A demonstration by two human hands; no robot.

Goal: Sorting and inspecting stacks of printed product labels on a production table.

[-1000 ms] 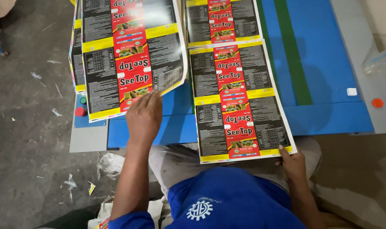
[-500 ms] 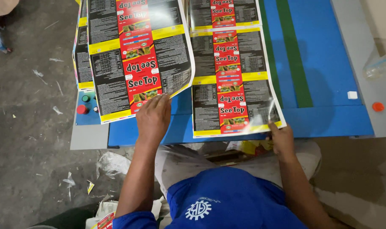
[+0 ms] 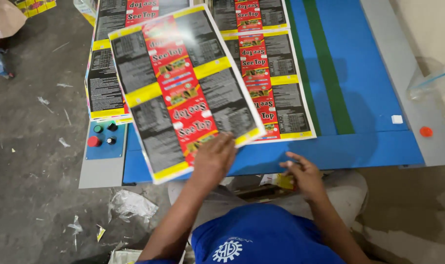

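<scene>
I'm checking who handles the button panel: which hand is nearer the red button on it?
Left. The left hand lies on a tilted printed sheet right of the red button; the right hand is farther right, at the table's edge.

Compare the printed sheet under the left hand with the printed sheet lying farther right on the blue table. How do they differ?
The tilted sheet lies askew, its near corner past the edge of the blue table; the right sheet lies square to that edge. The left hand presses the tilted sheet; the right hand is off the right sheet. Both show black panels, yellow bands and a red centre strip.
</scene>
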